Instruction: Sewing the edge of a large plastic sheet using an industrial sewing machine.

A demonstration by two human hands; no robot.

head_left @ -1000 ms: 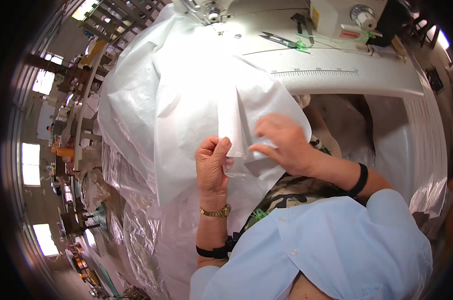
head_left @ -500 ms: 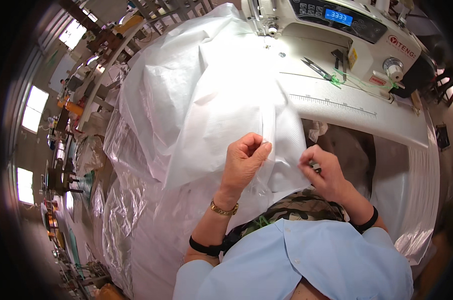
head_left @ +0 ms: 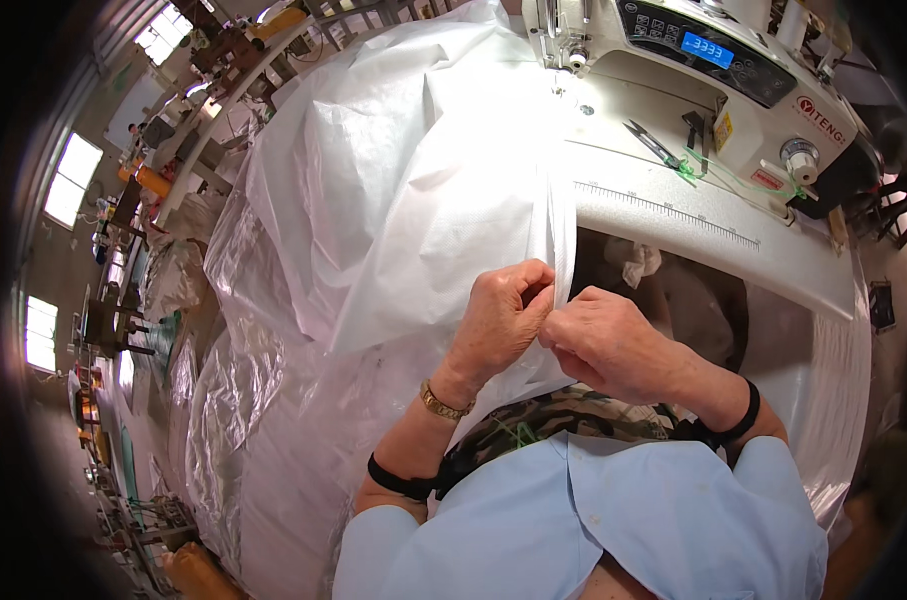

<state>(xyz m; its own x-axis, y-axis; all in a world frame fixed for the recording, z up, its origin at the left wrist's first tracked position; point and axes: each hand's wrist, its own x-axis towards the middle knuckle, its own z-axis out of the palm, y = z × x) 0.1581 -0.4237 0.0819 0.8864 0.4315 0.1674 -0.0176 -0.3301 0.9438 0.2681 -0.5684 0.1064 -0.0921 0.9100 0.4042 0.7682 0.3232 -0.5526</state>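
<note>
A large sheet of white, shiny plastic-like fabric (head_left: 423, 210) spreads from the sewing machine (head_left: 663, 70) down over my lap. Along its right side runs a narrow folded edge. My left hand (head_left: 508, 320) pinches that edge between thumb and fingers. Right beside it, my right hand (head_left: 608, 340) is closed on the same edge, its knuckles up and fingertips mostly hidden. Up at the needle area, the far end of the fabric lies under the bright lamp light.
Thread snips (head_left: 655, 145) with green thread lie on the machine bed (head_left: 663, 210), which bears a printed ruler. A crumpled white scrap (head_left: 640, 264) sits below the table edge. Crinkled clear plastic (head_left: 238, 430) heaps at the left, with cluttered benches beyond.
My right hand has come left from beside the fabric and closed on its edge next to my left hand. The fabric's right side is now gathered into a narrower fold.
</note>
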